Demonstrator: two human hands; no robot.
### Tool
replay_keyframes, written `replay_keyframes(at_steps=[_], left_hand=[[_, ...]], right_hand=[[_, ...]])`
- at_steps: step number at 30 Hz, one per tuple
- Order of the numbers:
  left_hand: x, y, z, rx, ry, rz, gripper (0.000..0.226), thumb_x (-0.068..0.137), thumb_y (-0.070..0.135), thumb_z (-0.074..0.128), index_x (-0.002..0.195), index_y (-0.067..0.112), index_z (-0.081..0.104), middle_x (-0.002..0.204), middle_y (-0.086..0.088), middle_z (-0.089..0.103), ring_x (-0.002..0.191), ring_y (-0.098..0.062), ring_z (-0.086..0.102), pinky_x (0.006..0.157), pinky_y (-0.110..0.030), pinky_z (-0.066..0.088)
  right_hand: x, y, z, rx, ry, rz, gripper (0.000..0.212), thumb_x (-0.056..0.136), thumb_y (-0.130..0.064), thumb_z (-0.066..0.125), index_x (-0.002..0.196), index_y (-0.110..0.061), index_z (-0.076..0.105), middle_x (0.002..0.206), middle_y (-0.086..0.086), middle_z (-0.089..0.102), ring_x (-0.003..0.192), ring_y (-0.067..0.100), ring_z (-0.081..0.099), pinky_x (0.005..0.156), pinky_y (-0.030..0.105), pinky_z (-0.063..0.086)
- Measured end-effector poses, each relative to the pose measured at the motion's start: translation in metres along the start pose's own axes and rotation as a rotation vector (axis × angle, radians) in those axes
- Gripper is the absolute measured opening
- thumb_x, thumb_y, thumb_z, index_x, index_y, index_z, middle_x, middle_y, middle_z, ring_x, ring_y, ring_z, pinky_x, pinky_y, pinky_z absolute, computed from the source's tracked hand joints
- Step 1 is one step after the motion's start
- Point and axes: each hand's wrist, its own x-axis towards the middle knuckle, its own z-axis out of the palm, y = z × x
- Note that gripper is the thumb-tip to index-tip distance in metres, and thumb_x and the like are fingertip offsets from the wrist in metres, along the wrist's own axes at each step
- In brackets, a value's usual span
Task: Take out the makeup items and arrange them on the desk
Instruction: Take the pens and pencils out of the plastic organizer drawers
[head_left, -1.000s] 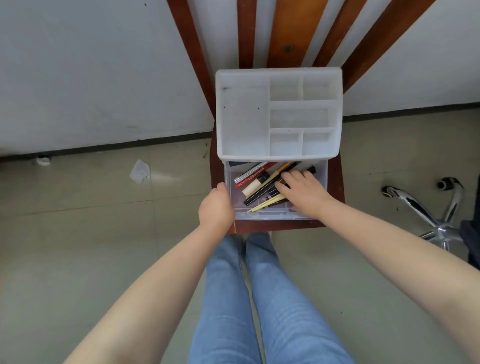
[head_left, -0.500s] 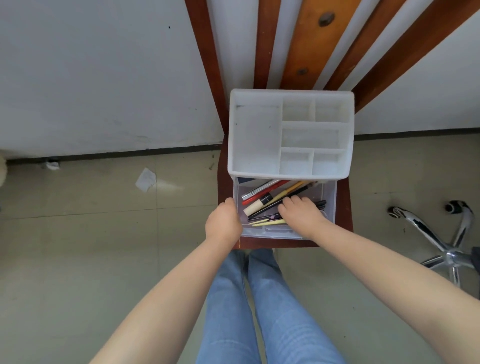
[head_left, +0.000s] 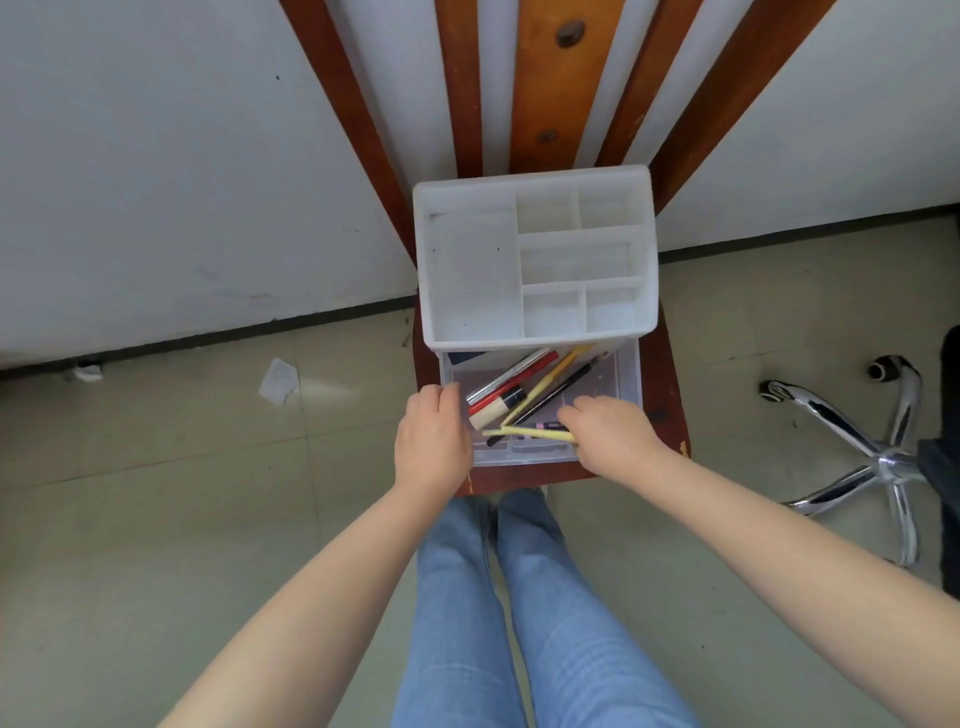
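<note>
While the left hand (head_left: 432, 439) grips the clear plastic drawer's (head_left: 626, 382) corner, the right hand (head_left: 608, 434) pinches slim yellow sticks (head_left: 524, 432) lying crosswise, pointing leftward.

We see a white wall (head_left: 156, 156) far up past our hands. A dark strip (head_left: 208, 335) runs along its bottom. The floor (head_left: 156, 519) under our arms has pale tiles with thin lines. A brown wooden chair (head_left: 660, 441) stands right below our hands, and its slats (head_left: 540, 88) go up the wall. A scrap of paper (head_left: 279, 381) lies on the floor, left of our hands. A shiny chair base (head_left: 878, 457) with wheels sits well to the right.
</note>
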Motion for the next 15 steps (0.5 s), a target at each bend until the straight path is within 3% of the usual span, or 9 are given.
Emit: replay_keyframes(at_steps=[4, 8, 15], left_hand=[[0.004, 0.003, 0.001, 0.043, 0.007, 0.029, 0.044, 0.084, 0.004, 0.044, 0.128, 0.002, 0.042, 0.127, -0.017, 0.045, 0.115, -0.032, 0.040, 0.089, -0.038, 0.037], [0.007, 0.004, -0.002, -0.138, -0.043, -0.182, 0.047, 0.086, 0.001, 0.042, 0.131, 0.007, 0.032, 0.124, -0.018, 0.042, 0.104, -0.039, 0.048, 0.081, -0.045, 0.043], [0.010, 0.002, -0.004, -0.112, -0.121, -0.168, 0.040, 0.088, 0.006, 0.045, 0.126, 0.008, 0.033, 0.117, -0.017, 0.051, 0.097, -0.038, 0.055, 0.076, -0.043, 0.045]], right_hand=[[-0.007, 0.004, 0.002, 0.025, 0.048, 0.002, 0.031, 0.082, 0.005, 0.041, 0.108, -0.006, 0.053, 0.111, 0.012, 0.051, 0.105, 0.024, 0.046, 0.065, 0.030, 0.027], [0.021, 0.005, -0.004, -0.072, 0.045, -0.085, 0.031, 0.084, 0.002, 0.045, 0.113, -0.003, 0.053, 0.122, 0.015, 0.045, 0.116, 0.027, 0.039, 0.081, 0.036, 0.036], [0.042, 0.000, 0.005, -0.205, 0.059, -0.173, 0.031, 0.087, 0.001, 0.040, 0.116, -0.001, 0.051, 0.124, 0.016, 0.047, 0.119, 0.030, 0.038, 0.095, 0.039, 0.031]])
